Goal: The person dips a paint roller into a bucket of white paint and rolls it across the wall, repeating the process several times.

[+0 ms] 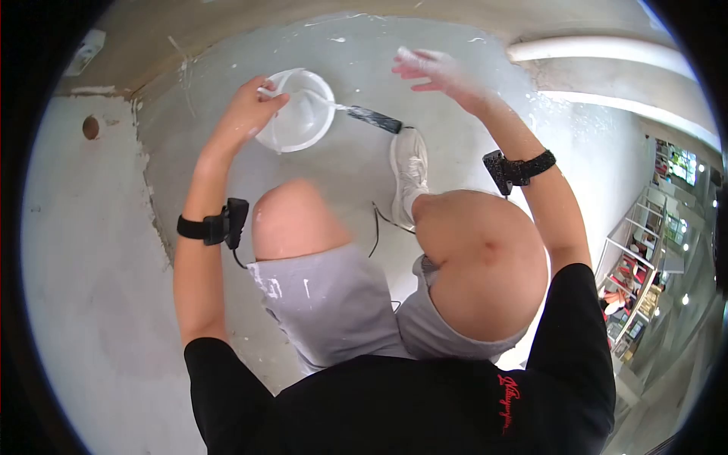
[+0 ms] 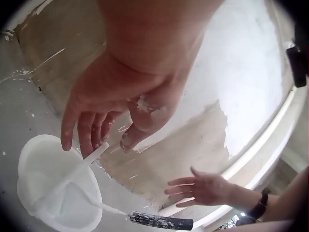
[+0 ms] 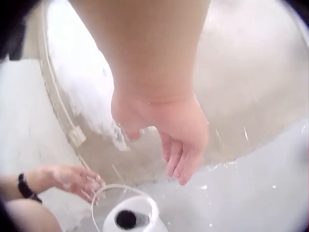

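Observation:
My left hand [image 1: 254, 110] is over the near-left rim of a white bucket [image 1: 331, 125]. In the left wrist view its fingers hang down beside the bucket's white handle [image 2: 95, 153]. Fingertips are right at the raised end of that handle, and the thumb stands apart from them. Across the bucket's rim lies a tool with a thin white shaft and a black, paint-smeared grip [image 1: 371, 117]; its far end is inside the bucket. My right hand [image 1: 436, 72] is in the air, holding nothing, its fingers spread and whitened, blurred in the head view.
A white shoe [image 1: 411, 163] stands beside the tool's grip, with bare knees close behind the bucket. A thin black cable [image 1: 376, 227] trails on the grey, paint-spotted floor. White pipes [image 1: 599, 49] run along the wall at right. Shelving [image 1: 633, 262] stands farther off.

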The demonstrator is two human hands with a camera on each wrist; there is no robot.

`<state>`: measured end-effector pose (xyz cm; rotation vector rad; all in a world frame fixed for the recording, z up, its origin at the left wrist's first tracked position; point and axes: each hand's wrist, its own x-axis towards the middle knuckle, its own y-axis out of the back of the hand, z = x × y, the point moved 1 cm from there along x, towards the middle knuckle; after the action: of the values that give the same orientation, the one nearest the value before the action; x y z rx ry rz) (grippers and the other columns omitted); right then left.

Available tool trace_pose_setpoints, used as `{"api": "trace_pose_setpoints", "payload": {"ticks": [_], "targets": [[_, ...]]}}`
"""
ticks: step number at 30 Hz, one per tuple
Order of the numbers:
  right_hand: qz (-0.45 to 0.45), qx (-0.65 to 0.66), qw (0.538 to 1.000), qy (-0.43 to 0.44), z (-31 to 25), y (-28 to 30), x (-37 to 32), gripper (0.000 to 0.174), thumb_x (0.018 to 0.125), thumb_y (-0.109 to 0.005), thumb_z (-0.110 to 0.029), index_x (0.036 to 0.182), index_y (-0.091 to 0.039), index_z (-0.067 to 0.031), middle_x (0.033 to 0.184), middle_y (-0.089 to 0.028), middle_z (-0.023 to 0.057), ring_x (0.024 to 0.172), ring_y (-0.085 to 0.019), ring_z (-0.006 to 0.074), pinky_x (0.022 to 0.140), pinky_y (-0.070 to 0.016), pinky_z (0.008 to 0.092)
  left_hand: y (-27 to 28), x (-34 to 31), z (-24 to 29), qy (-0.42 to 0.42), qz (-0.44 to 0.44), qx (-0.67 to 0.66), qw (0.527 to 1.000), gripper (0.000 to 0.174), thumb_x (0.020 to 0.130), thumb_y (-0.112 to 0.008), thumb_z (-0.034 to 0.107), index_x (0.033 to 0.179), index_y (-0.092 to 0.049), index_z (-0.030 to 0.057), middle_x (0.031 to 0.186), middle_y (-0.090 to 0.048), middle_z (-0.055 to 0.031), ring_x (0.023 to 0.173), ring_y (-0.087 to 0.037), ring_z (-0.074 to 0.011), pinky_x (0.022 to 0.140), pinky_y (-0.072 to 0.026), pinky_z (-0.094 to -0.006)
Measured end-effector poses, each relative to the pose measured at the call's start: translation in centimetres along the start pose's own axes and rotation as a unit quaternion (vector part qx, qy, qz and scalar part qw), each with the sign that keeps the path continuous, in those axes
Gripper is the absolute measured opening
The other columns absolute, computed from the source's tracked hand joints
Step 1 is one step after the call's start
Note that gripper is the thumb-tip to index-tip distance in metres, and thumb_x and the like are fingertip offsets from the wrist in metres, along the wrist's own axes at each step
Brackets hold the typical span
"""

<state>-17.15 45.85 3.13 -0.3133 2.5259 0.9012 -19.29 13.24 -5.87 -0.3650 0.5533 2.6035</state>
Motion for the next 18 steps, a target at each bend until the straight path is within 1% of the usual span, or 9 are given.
{"api": "trace_pose_setpoints", "payload": {"ticks": [2, 5, 6, 7, 9, 11, 13, 15, 18], "targets": [[-0.025, 0.218, 0.976, -0.006, -2.6, 2.6, -2.2, 0.068, 0.093, -0.051, -0.055, 0.129, -0.051, 0.0038, 0.122, -0.061, 0.0145, 0.112, -0.058, 0.0213, 0.098, -0.0441, 0.0331, 0.3, 0.3, 0.0, 0.006, -0.013, 0.014, 1.000, 0.043, 0.086, -0.068, 0.029, 0.111, -0.055, -0.0042, 0.083, -0.065, -0.0139, 0.076, -0.060, -0.0179, 0.068, -0.0458, -0.0308], [0.001, 0.350, 0.935, 0.050, -6.3, 5.2, -6.0, 0.062, 0.094, -0.052, -0.052, 0.126, -0.054, 0.0008, 0.118, -0.063, 0.0143, 0.112, -0.058, 0.0203, 0.097, -0.0455, 0.0342, 0.2, 0.2, 0.3, -0.002, 0.025, 0.072, 0.997, 0.054, 0.085, -0.068, 0.036, 0.117, -0.054, -0.0048, 0.096, -0.065, -0.0205, 0.090, -0.064, -0.0241, 0.077, -0.0489, -0.0344], [0.009, 0.390, 0.920, 0.045, -7.5, 6.4, -7.3, 0.078, 0.093, -0.046, -0.059, 0.135, -0.040, 0.0065, 0.126, -0.056, 0.0227, 0.115, -0.057, 0.0301, 0.098, -0.0464, 0.0439, 0.0, 0.0, 0.6, -0.018, 0.074, 0.114, 0.991, 0.058, 0.085, -0.068, 0.038, 0.120, -0.053, -0.0050, 0.102, -0.064, -0.0229, 0.099, -0.063, -0.0268, 0.083, -0.0492, -0.0357], [0.017, 0.387, 0.921, 0.044, -8.5, 7.0, -8.2, 0.078, 0.093, -0.046, -0.059, 0.135, -0.040, 0.0065, 0.126, -0.056, 0.0227, 0.115, -0.057, 0.0301, 0.098, -0.0464, 0.0439, -0.3, -0.2, 1.5, -0.025, 0.069, 0.111, 0.991, 0.058, 0.085, -0.068, 0.038, 0.120, -0.053, -0.0050, 0.102, -0.064, -0.0229, 0.099, -0.063, -0.0268, 0.083, -0.0492, -0.0357], [0.049, 0.410, 0.903, 0.117, -10.3, 7.6, -10.4, 0.074, 0.095, -0.043, -0.057, 0.132, -0.043, 0.0071, 0.125, -0.056, 0.0233, 0.114, -0.058, 0.0300, 0.097, -0.0468, 0.0434, -0.3, -1.4, 5.2, -0.168, 0.157, 0.173, 0.958, 0.061, 0.084, -0.069, 0.040, 0.123, -0.052, -0.0046, 0.112, -0.061, -0.0239, 0.110, -0.060, -0.0302, 0.093, -0.0466, -0.0375], [0.067, 0.404, 0.900, 0.147, -12.5, 7.8, -13.1, 0.073, 0.095, -0.042, -0.056, 0.132, -0.044, 0.0073, 0.125, -0.056, 0.0239, 0.113, -0.058, 0.0302, 0.097, -0.0472, 0.0434, -1.6, -5.4, 13.5, -0.165, 0.004, -0.009, 0.986, 0.053, 0.087, -0.069, 0.031, 0.122, -0.053, -0.0050, 0.118, -0.061, -0.0185, 0.111, -0.059, -0.0254, 0.094, -0.0460, -0.0353], [0.080, 0.400, 0.895, 0.179, -13.8, 8.2, -14.8, 0.073, 0.096, -0.041, -0.056, 0.131, -0.044, 0.0075, 0.125, -0.056, 0.0245, 0.112, -0.059, 0.0304, 0.096, -0.0476, 0.0433, -3.9, -8.6, 19.1, -0.208, -0.219, -0.194, 0.933, 0.050, 0.085, -0.071, 0.028, 0.121, -0.055, -0.0029, 0.118, -0.061, -0.0166, 0.110, -0.059, -0.0264, 0.093, -0.0465, -0.0370], [0.066, 0.409, 0.869, 0.272, -14.5, 8.9, -15.8, 0.072, 0.097, -0.040, -0.055, 0.131, -0.043, 0.0079, 0.125, -0.056, 0.0256, 0.111, -0.060, 0.0307, 0.097, -0.0476, 0.0439, -6.1, -11.9, 24.6, -0.268, -0.258, -0.030, 0.928, 0.052, 0.083, -0.073, 0.030, 0.120, -0.055, -0.0021, 0.116, -0.062, -0.0151, 0.107, -0.060, -0.0253, 0.091, -0.0478, -0.0364], [0.089, 0.356, 0.860, 0.356, -16.0, 10.2, -17.3, 0.070, 0.097, -0.040, -0.053, 0.131, -0.043, 0.0081, 0.125, -0.056, 0.0262, 0.111, -0.060, 0.0309, 0.097, -0.0477, 0.0439, -9.7, -13.0, 28.2, -0.302, -0.285, 0.018, 0.909, 0.057, 0.080, -0.074, 0.033, 0.120, -0.055, -0.0028, 0.113, -0.062, -0.0153, 0.107, -0.060, -0.0253, 0.090, -0.0482, -0.0364]]}}
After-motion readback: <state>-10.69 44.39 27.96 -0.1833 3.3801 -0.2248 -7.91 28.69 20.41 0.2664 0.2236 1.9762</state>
